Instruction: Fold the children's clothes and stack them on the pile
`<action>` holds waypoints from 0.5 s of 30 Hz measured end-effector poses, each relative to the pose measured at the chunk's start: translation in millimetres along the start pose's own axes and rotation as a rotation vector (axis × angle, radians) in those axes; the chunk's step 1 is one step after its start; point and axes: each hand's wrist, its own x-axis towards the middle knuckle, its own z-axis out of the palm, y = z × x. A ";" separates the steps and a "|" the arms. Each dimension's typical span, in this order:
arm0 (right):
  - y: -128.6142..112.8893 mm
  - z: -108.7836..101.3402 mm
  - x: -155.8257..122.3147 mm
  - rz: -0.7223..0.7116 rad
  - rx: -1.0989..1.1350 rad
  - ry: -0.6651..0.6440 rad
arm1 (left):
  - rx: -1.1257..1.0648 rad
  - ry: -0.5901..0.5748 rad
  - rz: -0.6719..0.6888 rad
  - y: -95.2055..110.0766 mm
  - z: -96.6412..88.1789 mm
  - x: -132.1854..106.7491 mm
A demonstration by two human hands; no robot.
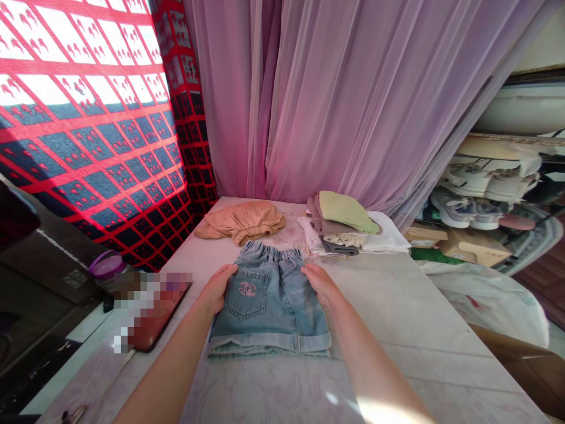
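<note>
A pair of light blue denim shorts (278, 294), folded in half, lies on the table with its elastic waistband away from me and its cuffed hem toward me. A pink emblem marks the back pocket. My left hand (218, 288) grips the left edge near the pocket, thumb on top and fingers mostly hidden beneath. At the opposite edge, my right hand (318, 281) pinches the denim the same way. Just beyond the waistband sit orange-brown elastic-waist bottoms (242, 221). Behind and to the right is a stack of folded clothes with a green garment (346, 211) on top.
The table (397, 318) has a pale patterned cover. A phone (154, 324) with a cable rests at its left edge. Purple curtains (318, 106) hang behind. Shoes (468, 209) and boxes fill a rack at right, above a plastic bag (489, 300).
</note>
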 end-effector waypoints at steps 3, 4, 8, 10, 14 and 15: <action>5.2 1.8 -2.7 0.064 0.090 -0.023 | -0.130 -0.071 -0.141 -5.3 -5.8 0.6; 4.5 1.7 -2.5 0.067 0.113 -0.029 | -0.147 -0.074 -0.173 -5.9 -6.9 2.1; -7.5 2.0 5.2 0.025 0.089 -0.026 | -0.061 0.016 -0.143 -1.3 -5.4 14.0; -14.1 4.8 10.7 0.004 0.034 0.002 | 0.059 0.068 -0.092 3.3 -3.4 22.4; -14.7 14.7 13.4 -0.002 0.013 0.054 | 0.287 0.126 -0.028 6.2 -5.8 36.1; -11.8 17.1 11.5 0.007 -0.006 0.065 | 0.341 0.136 -0.020 4.9 -7.9 37.4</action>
